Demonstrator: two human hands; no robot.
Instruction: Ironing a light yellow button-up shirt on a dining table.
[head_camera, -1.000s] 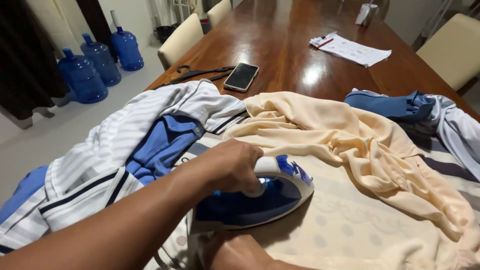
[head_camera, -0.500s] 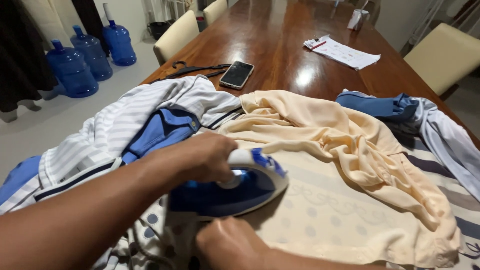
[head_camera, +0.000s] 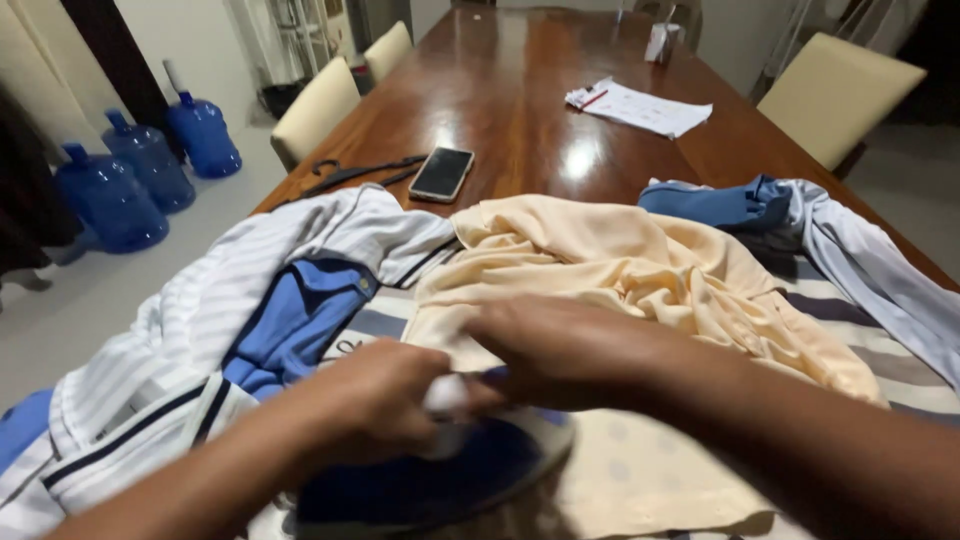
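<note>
Iron (head_camera: 440, 480) half-hidden under blurred hands (head_camera: 560, 350)

Wooden table (head_camera: 520, 90) under clothes (head_camera: 610, 260), phone (head_camera: 442, 173)

Screen: one smartphone (head_camera: 442, 173), flat rectangular slab, dark blank display in a pale rim, lying face up on the brown worktop (head_camera: 520, 90), left of centre, just beyond the heaped cloth.

Printed paper: white sheets (head_camera: 640, 106), loosely stacked, with fine dark print and a red mark at the left end, lying farther back and to the right on the worktop.

Package: small white carton (head_camera: 657, 42), upright, at the far end of the worktop beyond the sheets; details too small to tell.
</note>
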